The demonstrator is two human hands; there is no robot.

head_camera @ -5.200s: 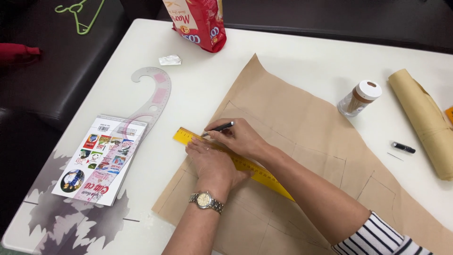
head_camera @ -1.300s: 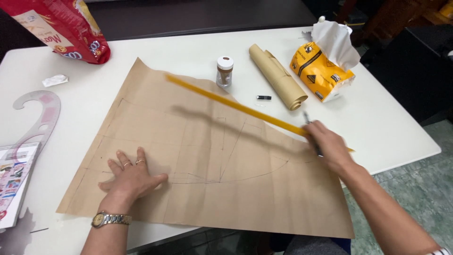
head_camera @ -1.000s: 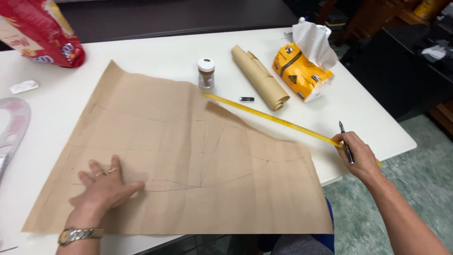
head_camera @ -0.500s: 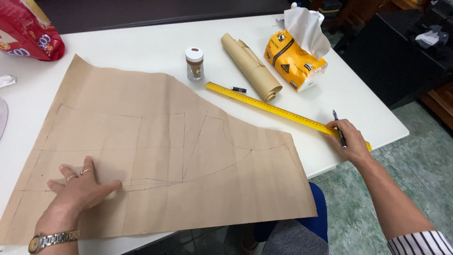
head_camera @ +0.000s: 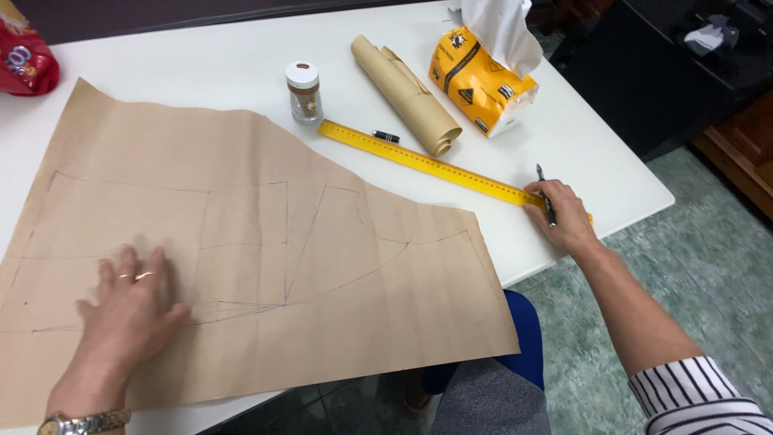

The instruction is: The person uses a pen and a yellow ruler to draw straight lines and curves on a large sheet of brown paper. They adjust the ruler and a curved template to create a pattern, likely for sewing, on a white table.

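Right hand [head_camera: 564, 219], fingers curled around a dark pen [head_camera: 546, 196], has moved the long yellow ruler [head_camera: 439, 167] off the brown pattern paper [head_camera: 241, 242] onto the white table [head_camera: 201, 72]. Left hand [head_camera: 129, 302] stays spread flat on the paper, gripping nothing, so the drawn lines now lie uncovered.

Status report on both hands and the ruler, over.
Left hand flat on brown pattern paper. Right hand holds pen, pressing end of yellow ruler on white table. Ruler lies clear of paper.

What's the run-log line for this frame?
left hand: flat on paper | right hand: holds pen, on ruler end | ruler: on table, off paper
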